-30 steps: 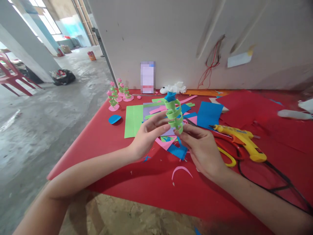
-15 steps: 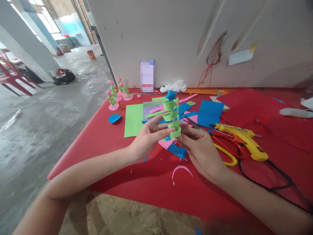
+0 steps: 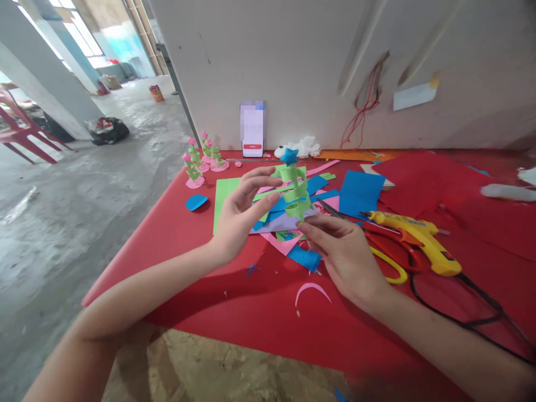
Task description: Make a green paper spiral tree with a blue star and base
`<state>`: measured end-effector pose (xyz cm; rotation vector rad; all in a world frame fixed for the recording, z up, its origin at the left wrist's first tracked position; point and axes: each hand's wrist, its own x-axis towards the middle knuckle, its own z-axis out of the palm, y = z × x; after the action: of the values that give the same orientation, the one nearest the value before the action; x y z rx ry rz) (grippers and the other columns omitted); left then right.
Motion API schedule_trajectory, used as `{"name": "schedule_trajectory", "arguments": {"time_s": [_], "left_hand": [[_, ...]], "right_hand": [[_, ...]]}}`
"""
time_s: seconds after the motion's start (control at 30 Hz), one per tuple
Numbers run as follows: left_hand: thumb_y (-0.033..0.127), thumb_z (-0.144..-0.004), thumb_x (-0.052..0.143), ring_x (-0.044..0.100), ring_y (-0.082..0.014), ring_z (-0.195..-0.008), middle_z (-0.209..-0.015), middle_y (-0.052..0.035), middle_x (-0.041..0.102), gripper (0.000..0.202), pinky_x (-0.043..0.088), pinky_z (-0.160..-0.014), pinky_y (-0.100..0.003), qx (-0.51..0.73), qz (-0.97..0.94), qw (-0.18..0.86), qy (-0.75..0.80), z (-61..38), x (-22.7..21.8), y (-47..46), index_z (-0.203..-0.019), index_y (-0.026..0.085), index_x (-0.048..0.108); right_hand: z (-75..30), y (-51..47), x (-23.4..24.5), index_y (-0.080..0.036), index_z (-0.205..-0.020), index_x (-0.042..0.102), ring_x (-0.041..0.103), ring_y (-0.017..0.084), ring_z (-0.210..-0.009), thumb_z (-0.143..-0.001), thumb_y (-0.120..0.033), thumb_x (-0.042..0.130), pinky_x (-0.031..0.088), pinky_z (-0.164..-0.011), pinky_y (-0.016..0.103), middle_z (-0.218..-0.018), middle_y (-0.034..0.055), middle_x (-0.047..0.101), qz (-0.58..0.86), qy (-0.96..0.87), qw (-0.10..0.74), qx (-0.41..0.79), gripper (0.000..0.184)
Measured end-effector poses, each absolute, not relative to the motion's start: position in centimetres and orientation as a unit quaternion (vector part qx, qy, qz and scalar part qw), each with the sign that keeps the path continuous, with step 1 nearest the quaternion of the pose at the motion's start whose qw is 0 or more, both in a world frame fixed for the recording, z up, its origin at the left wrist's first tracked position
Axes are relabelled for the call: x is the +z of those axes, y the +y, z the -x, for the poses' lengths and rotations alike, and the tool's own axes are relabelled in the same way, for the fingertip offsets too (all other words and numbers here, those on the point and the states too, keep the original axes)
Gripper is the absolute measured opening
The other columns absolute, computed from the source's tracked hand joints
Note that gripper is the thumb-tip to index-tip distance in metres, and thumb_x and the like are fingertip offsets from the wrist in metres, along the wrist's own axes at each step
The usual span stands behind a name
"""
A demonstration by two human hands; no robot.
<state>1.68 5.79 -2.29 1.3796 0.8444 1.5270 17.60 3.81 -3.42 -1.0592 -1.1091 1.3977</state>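
A green paper spiral tree (image 3: 296, 192) topped with a blue star (image 3: 290, 156) stands upright above the red table (image 3: 176, 234). My right hand (image 3: 341, 254) pinches its bottom coil between thumb and fingers. My left hand (image 3: 243, 212) is beside the spiral on the left, fingers spread and curved toward it, fingertips near or just touching the middle coils. Under the hands lie green, blue, pink and lilac paper sheets and scraps (image 3: 228, 204).
A yellow glue gun (image 3: 419, 237) with a black cord and red-and-yellow scissors (image 3: 387, 262) lie right of my right hand. Three small green-and-pink paper trees (image 3: 201, 159) stand at the back left. A phone (image 3: 253, 128) leans on the wall. Blue sheet (image 3: 360, 192).
The left hand let go of the spiral's lower coils and rose with fingers spread. The spiral now rests in the right hand's pinch and sits slightly higher and farther back.
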Motion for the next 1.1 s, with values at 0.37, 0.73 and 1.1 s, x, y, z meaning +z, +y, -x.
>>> {"name": "schedule_trajectory", "arguments": {"time_s": [0.37,0.73,1.1], "left_hand": [[0.028,-0.063,0.077,0.054,-0.0146,-0.103,-0.102,0.0003,0.058,0.013,0.046,-0.077,-0.025,0.603,-0.5,0.491,0.383,-2.3,-1.8,4.9,-0.062,0.02,0.067],[0.031,-0.061,0.077,0.049,-0.01,-0.09,-0.094,0.0,0.051,0.016,0.04,-0.072,-0.023,0.581,-0.458,0.544,0.397,-2.3,-1.4,5.0,-0.057,0.019,0.067],[0.036,-0.057,0.08,0.05,-0.0157,-0.103,-0.102,-0.0028,0.052,0.022,0.043,-0.08,-0.029,0.479,-0.5,0.585,0.421,-3.0,-2.9,4.8,-0.055,0.018,0.068]], "right_hand": [[-17.6,3.7,-3.6,-0.021,-0.069,0.071,0.053,0.006,-0.058,-0.058,-0.04,0.08,0.043,-0.054,0.018,-0.067,-0.0004,0.063,0.466,-0.533,0.498,0.501,0.024],[-18.0,4.5,-3.8,-0.021,-0.089,0.065,0.036,0.002,-0.049,-0.067,-0.038,0.069,0.028,-0.043,0.019,-0.074,-0.0025,0.049,0.459,-0.487,0.512,0.538,0.029],[-18.7,4.6,-2.4,-0.022,-0.078,0.068,0.049,0.007,-0.07,-0.07,-0.037,0.068,0.042,-0.056,0.019,-0.083,0.0009,0.058,0.474,-0.582,0.501,0.43,0.017]]}}
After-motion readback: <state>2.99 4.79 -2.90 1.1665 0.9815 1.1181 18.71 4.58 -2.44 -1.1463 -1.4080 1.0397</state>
